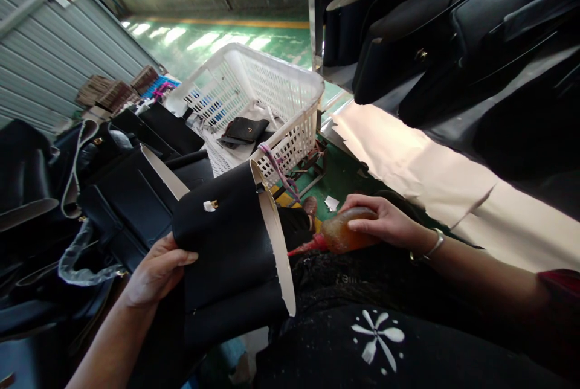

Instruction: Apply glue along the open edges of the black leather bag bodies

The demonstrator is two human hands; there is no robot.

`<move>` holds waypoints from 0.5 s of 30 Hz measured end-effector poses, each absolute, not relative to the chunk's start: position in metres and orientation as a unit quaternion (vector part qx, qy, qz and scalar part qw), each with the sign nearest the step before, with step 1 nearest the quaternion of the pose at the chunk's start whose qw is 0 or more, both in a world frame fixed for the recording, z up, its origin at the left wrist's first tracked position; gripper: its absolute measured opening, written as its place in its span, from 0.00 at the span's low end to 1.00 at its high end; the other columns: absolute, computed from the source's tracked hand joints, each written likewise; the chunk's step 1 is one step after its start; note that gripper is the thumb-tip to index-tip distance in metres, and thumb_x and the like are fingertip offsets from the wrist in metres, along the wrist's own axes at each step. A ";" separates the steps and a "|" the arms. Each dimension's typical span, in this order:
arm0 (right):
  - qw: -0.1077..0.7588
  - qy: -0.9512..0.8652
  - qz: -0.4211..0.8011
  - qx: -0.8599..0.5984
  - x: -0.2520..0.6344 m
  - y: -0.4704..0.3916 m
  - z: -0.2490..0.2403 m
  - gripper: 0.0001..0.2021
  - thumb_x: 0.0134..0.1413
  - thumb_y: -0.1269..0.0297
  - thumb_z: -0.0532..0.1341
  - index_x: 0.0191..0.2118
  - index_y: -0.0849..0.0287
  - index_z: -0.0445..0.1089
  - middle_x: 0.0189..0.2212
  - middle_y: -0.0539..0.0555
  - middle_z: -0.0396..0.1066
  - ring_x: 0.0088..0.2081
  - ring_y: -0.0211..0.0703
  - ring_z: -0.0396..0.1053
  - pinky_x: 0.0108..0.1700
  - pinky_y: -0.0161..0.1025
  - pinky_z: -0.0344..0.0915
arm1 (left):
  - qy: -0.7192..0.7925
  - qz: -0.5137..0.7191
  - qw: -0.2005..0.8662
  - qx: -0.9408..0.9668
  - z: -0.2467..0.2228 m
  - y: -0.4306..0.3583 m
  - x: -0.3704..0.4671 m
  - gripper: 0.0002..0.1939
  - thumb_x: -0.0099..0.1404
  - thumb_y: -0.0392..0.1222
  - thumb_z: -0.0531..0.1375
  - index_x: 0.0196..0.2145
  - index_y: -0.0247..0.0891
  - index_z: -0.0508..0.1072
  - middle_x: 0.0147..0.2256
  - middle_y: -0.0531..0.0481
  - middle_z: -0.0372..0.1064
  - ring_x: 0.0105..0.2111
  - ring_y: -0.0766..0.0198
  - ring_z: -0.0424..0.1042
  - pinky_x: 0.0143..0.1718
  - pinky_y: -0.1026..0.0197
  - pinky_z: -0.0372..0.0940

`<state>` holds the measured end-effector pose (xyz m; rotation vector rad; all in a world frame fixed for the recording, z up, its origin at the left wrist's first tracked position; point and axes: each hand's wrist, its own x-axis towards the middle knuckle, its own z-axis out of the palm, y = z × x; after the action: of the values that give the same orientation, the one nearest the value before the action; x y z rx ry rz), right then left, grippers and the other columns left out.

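Note:
My left hand [161, 268] grips the left edge of a black leather bag piece [226, 250], thumb on its front face. The piece has a small metal clasp with a white scrap on it, and a pale, rough inner edge [278, 256] curves down its right side. In my right hand [378, 220] is a translucent squeeze bottle [348, 230] of amber liquid. The bottle lies tilted, its red nozzle pointing left, with the tip at or very near the pale edge; contact cannot be made out.
Beyond the piece stands a white plastic basket [290, 84] holding dark leather pieces. Black bags [122, 208] are piled at the left. More black bags [408, 45] stand at the upper right, above brown paper [430, 171]. A patterned black apron covers my lap.

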<state>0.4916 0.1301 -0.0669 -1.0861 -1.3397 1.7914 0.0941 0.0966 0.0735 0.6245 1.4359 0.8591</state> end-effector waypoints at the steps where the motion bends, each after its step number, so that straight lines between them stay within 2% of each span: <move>1: 0.332 -0.501 0.674 -0.429 0.492 0.131 -0.069 0.21 0.43 0.46 0.74 0.34 0.60 0.75 0.29 0.51 0.74 0.30 0.41 0.69 0.34 0.36 0.65 | 0.624 0.369 0.630 0.278 0.073 0.096 0.094 0.19 0.45 0.32 0.75 0.38 0.41 0.84 0.33 0.46 0.81 0.37 0.49 0.81 0.46 0.49 0.75; 3: 0.353 -0.478 0.666 -0.450 0.491 0.133 -0.073 0.22 0.42 0.47 0.74 0.35 0.60 0.75 0.29 0.51 0.74 0.30 0.41 0.69 0.34 0.36 0.65 | 0.626 0.360 0.627 0.293 0.074 0.096 0.097 0.20 0.45 0.34 0.75 0.39 0.43 0.84 0.34 0.47 0.82 0.37 0.49 0.81 0.45 0.50 0.76; 6: 0.365 -0.454 0.673 -0.456 0.486 0.134 -0.077 0.22 0.40 0.47 0.75 0.35 0.59 0.74 0.30 0.51 0.74 0.30 0.41 0.69 0.34 0.36 0.65 | 0.640 0.366 0.604 0.301 0.076 0.098 0.104 0.19 0.41 0.36 0.76 0.35 0.43 0.85 0.31 0.46 0.81 0.36 0.47 0.81 0.41 0.51 0.77; 10: 0.346 -0.435 0.705 -0.440 0.480 0.130 -0.080 0.23 0.39 0.47 0.75 0.34 0.60 0.73 0.29 0.51 0.74 0.30 0.40 0.69 0.34 0.36 0.64 | 0.663 0.368 0.587 0.285 0.076 0.099 0.108 0.22 0.35 0.36 0.77 0.33 0.43 0.84 0.32 0.46 0.81 0.36 0.45 0.81 0.41 0.49 0.77; 15: 0.301 -0.422 0.754 -0.404 0.483 0.117 -0.082 0.24 0.39 0.46 0.75 0.34 0.60 0.73 0.27 0.49 0.72 0.28 0.37 0.67 0.31 0.33 0.62 | 0.673 0.372 0.577 0.275 0.074 0.098 0.106 0.23 0.37 0.35 0.77 0.35 0.43 0.84 0.34 0.46 0.81 0.40 0.44 0.80 0.43 0.50 0.77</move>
<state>0.4827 0.1167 -0.0818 -1.0723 -1.1202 2.0000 0.1064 0.0980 0.0739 0.6441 1.5763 0.8705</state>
